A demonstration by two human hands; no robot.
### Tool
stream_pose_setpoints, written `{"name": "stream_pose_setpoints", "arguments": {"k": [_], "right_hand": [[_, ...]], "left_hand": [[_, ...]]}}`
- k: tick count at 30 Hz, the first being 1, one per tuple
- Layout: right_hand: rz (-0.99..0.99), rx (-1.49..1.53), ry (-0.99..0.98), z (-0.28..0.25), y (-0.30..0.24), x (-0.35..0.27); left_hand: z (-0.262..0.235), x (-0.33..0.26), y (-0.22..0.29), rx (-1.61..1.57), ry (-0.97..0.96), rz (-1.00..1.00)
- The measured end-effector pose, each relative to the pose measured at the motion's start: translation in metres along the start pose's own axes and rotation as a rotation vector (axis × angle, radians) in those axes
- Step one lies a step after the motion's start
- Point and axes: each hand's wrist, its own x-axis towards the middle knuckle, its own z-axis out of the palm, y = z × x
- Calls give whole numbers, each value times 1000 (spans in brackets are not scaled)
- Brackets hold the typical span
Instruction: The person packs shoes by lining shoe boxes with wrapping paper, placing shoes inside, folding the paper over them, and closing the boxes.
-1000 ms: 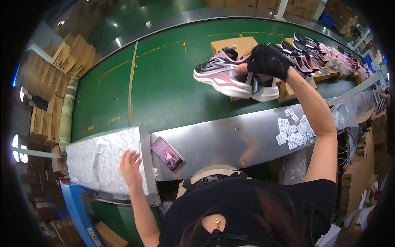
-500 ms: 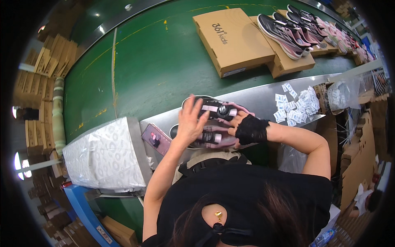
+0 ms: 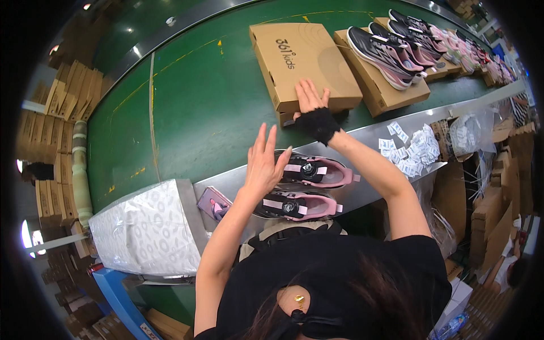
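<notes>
Hands | R hand (image 3: 313,105) flat on cardboard box (image 3: 303,59) | L hand (image 3: 264,164) open, empty, over sneakers (image 3: 306,187)

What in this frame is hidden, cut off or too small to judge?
- Head view: the near shoe is partly covered at its toe by the left hand and forearm.
- The cardboard box is closed, so its contents are hidden; the right hand lies flat on its near edge.
- The white paper slips are too small to make out.
- The far row of shoes bends and blurs toward the rim.
</notes>
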Motion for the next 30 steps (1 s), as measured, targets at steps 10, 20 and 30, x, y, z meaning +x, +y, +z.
{"name": "stream_pose_setpoints", "arguments": {"k": [10, 20, 30], "right_hand": [[385, 826, 80, -109, 6, -31], [726, 327, -460, 9, 206, -217], [549, -25, -107, 23, 132, -197]], "left_hand": [[-14, -17, -75, 440, -258, -345], [24, -60, 3, 41, -77, 14], [18, -47, 10, 211, 48, -40]]}}
